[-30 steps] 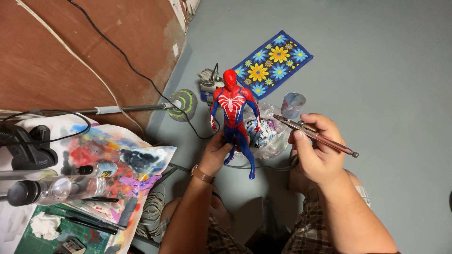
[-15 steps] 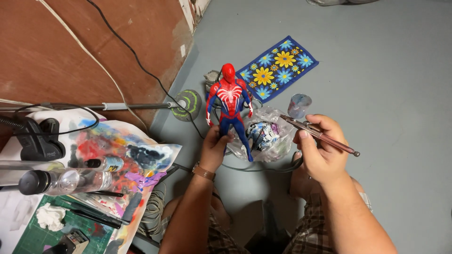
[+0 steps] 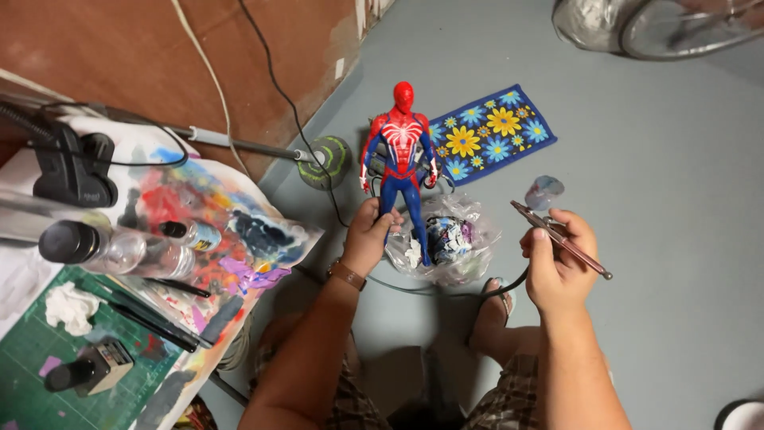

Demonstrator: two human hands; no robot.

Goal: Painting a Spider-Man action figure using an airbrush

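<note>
My left hand (image 3: 371, 236) grips one leg of a red and blue superhero figure (image 3: 400, 151), holding it upright above the grey floor. My right hand (image 3: 557, 259) is closed around a slim metal airbrush (image 3: 559, 237), its tip pointing up and left toward the figure but well apart from it; a dark hose runs from it under the figure. A brown band sits on my left wrist. Below the figure lies a clear plastic bag (image 3: 450, 239) with crumpled, paint-stained contents.
A blue mat with yellow flowers (image 3: 487, 131) lies on the floor behind the figure. On the left is a paint-smeared sheet (image 3: 215, 231), a clear bottle with a black cap (image 3: 111, 248), brushes, a green cutting mat (image 3: 32, 358) and a black clamp. A fan guard shows at the top right.
The view has pulled back and shifted. My right hand with the airbrush has moved right, away from the figure. My left hand keeps its hold on the figure.
</note>
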